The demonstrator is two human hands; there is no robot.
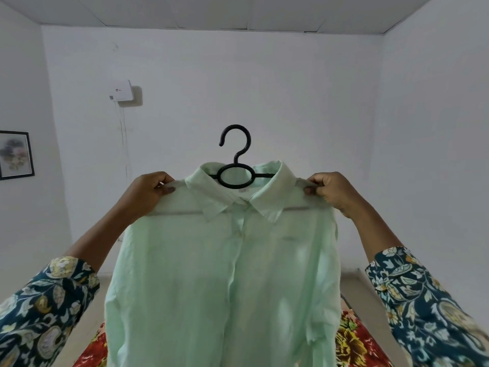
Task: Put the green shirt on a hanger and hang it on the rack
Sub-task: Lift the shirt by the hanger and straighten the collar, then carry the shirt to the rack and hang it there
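Note:
A pale green collared shirt (225, 274) hangs in front of me, held up at chest height. A black plastic hanger (235, 165) sits inside it; its hook and ring stick up out of the collar, and its arms show faintly through the shoulders. My left hand (148, 192) pinches the shirt's left shoulder over the hanger arm. My right hand (330, 190) pinches the right shoulder the same way. The shirt's front is buttoned and its lower part runs out of view. No rack is in sight.
White walls surround me. A white box with a cable (121, 94) is mounted on the far wall, and a framed picture (16, 154) hangs on the left wall. A red floral bedcover (357, 340) lies below, behind the shirt.

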